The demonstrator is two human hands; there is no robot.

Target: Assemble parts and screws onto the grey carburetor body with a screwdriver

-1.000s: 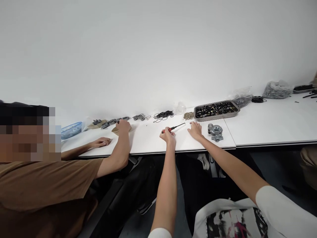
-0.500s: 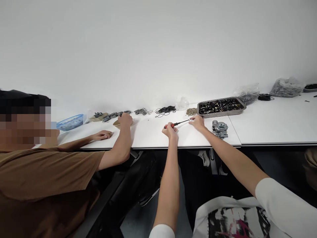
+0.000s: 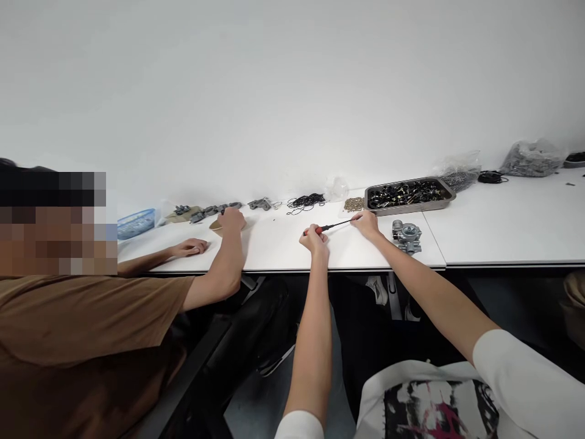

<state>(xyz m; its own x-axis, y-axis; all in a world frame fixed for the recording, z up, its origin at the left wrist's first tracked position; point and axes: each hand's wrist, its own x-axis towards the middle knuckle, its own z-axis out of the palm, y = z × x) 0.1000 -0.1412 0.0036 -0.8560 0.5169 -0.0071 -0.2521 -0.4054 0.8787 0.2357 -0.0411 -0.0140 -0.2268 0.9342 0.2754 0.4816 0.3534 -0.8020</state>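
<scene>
My left hand (image 3: 315, 239) is closed round the red and black handle of a screwdriver (image 3: 337, 224), whose dark shaft points right and slightly up. At its tip, the fingers of my right hand (image 3: 365, 224) are pinched together; any small piece between them is hidden. Just beyond my right hand lies a pile of small brass-coloured parts (image 3: 354, 204). A grey metal carburetor (image 3: 406, 236) sits on the white table to the right of that hand.
Behind my right hand stands a metal tray (image 3: 411, 211) of black parts. Black rubber rings (image 3: 307, 202) lie at the wall. Plastic bags (image 3: 532, 160) of parts are at the right. On the left, a co-worker's hand (image 3: 231, 219) is over a brownish round piece, near grey parts (image 3: 214, 211).
My right fingers have closed in around the screwdriver's tip, which showed beside them before. The screwdriver in my left hand has barely moved. The co-worker's head has shifted slightly right in view.
</scene>
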